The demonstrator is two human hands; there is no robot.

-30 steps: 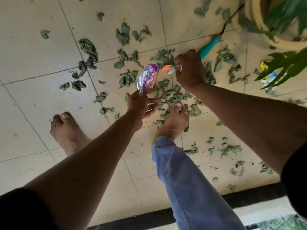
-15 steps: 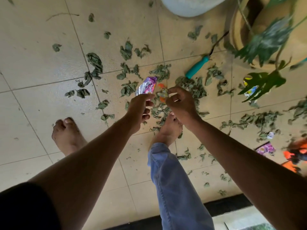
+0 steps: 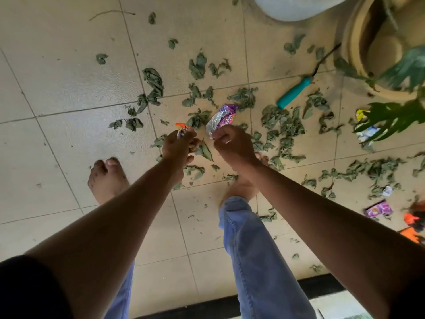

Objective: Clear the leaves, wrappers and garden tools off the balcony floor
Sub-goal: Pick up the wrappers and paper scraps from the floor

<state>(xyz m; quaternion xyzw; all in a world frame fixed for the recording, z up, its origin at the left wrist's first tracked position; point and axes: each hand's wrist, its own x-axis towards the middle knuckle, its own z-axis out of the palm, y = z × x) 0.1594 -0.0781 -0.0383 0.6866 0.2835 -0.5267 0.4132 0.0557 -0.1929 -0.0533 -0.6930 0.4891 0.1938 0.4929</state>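
From the head camera I see my left hand (image 3: pixel 181 143) pinching a small orange wrapper (image 3: pixel 181 129) and my right hand (image 3: pixel 232 143) pinching a crinkly purple foil wrapper (image 3: pixel 222 119), both above the leaf-strewn floor (image 3: pixel 69 93). They look light, limp and slippery, best pinched at an edge. A second ago the wrappers sat in opposite hands.

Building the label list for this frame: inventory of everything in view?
leaves: many, green, scattered over floor
orange wrapper: one, in left hand
purple-silver wrapper: one, in right hand
purple wrapper: one, floor, far right
yellow-white wrappers: about two, under plant
garden tool: one, teal handle, near pot
pot: one, beige, top right
plant: one, green, right
floor: beige tiles
left hand, right hand: each grips a wrapper
feet: two, bare, on floor
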